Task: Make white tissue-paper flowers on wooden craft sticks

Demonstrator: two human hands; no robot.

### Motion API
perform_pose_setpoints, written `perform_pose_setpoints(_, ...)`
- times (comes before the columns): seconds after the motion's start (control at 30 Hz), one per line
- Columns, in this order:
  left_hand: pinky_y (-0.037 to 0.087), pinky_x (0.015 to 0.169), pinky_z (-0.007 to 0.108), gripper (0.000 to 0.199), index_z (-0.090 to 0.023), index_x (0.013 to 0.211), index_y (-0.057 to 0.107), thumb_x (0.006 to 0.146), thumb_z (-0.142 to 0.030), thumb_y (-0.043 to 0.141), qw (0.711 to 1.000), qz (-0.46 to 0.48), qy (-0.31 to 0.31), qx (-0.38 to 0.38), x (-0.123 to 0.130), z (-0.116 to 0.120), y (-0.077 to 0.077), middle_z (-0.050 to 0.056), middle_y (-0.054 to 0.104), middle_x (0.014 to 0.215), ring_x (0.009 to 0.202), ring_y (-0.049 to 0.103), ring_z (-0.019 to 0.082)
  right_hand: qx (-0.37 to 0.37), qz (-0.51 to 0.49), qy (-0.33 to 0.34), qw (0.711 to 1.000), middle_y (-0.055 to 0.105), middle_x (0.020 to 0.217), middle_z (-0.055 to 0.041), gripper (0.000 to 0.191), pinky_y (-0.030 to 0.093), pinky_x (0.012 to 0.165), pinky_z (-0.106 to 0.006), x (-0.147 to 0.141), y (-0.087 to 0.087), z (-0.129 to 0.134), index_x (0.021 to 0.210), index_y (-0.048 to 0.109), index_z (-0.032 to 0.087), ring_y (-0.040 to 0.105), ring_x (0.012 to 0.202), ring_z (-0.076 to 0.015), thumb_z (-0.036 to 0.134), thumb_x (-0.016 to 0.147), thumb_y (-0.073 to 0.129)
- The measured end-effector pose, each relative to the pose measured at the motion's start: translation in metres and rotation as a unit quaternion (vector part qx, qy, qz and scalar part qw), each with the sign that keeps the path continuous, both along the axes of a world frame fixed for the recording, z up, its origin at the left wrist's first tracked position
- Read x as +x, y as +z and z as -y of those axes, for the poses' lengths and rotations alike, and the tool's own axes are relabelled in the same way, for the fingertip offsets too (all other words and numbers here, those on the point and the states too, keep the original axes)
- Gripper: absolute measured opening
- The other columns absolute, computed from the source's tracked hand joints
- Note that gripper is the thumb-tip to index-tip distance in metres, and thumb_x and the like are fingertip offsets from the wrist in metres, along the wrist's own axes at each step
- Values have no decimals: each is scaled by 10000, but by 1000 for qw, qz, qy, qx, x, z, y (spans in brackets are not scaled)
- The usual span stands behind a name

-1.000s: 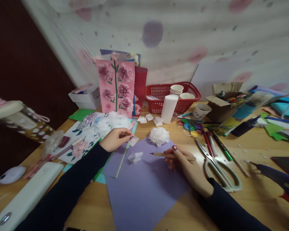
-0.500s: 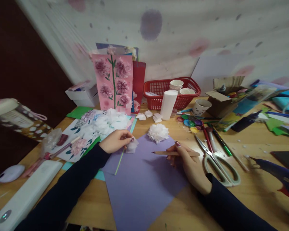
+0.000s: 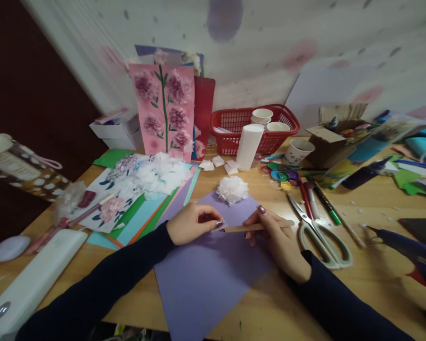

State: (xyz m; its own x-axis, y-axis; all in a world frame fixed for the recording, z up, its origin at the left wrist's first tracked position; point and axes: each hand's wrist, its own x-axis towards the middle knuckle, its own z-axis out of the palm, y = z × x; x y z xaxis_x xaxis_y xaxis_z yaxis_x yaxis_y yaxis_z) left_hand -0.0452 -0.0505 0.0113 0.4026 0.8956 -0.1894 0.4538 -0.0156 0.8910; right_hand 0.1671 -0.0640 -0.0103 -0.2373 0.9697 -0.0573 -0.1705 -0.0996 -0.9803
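Note:
Over the purple sheet (image 3: 206,284), my right hand (image 3: 270,229) grips a thin wooden stick (image 3: 244,228) that points left. Its tip meets the fingertips of my left hand (image 3: 197,222). Those fingers are pinched together; whatever lies between them is too small to make out. A white ruffled paper flower (image 3: 232,190) rests at the sheet's top corner, just beyond both hands. Left of it, a heap of thin white tissue pieces (image 3: 159,175) covers part of a floral print.
Scissors (image 3: 319,234) lie right of my right hand, with brushes beyond them. A glue gun (image 3: 404,248) is at the far right. Behind stand a red basket (image 3: 230,143), a white roll (image 3: 249,148), a paper cup (image 3: 299,151) and a pink flower picture (image 3: 145,109).
My left hand has moved right from the sheet's left edge to the stick's tip. The translucent tissue it held no longer shows clearly. The view has shifted slightly.

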Motion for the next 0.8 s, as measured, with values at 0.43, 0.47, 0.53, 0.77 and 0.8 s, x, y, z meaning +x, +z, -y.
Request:
perform_pose_setpoints(0.43, 507, 831, 342, 239, -133, 897, 690, 681, -229, 722, 986, 125, -12, -111, -4, -1, -6, 71, 735, 907, 816, 665, 170, -15, -13, -31, 999, 605, 499, -30, 460, 446, 440, -247, 4, -3, -2, 674, 648, 153, 543, 436, -128, 575, 823, 543)
perform_pose_setpoints(0.47, 503, 847, 345, 239, -133, 894, 687, 670, -208, 725, 984, 134, -7, -117, -5, -1, -7, 71, 734, 913, 825, 666, 167, -18, -30, -53, 998, 587, 475, -24, 465, 438, 424, -240, 5, -3, -3, 653, 645, 156, 532, 420, -124, 576, 822, 538)
perform_pose_setpoints(0.53, 498, 853, 332, 224, -130, 885, 677, 668, -175, 714, 983, 139, 1, -120, -6, -2, -7, 63, 729, 897, 819, 665, 154, -16, -57, -107, 992, 557, 437, -13, 460, 419, 392, -225, 6, -4, -5, 600, 629, 165, 511, 392, -115, 567, 809, 547)
perform_pose_setpoints(0.77, 511, 750, 299, 262, -130, 949, 619, 693, -138, 673, 982, 131, 6, -137, 1, 0, -6, 20, 668, 798, 723, 685, 147, -35, -43, -89, 995, 552, 435, -14, 467, 419, 393, -233, 3, -3, -5, 605, 609, 166, 505, 376, -116, 572, 820, 525)
perform_pose_setpoints(0.8, 512, 743, 303, 263, -131, 951, 616, 695, -140, 672, 981, 131, 5, -141, 2, 1, -6, 15, 663, 785, 709, 687, 149, -32, -42, -76, 996, 549, 435, -13, 476, 421, 399, -237, 2, -4, -4, 610, 607, 166, 506, 380, -118, 576, 831, 509)
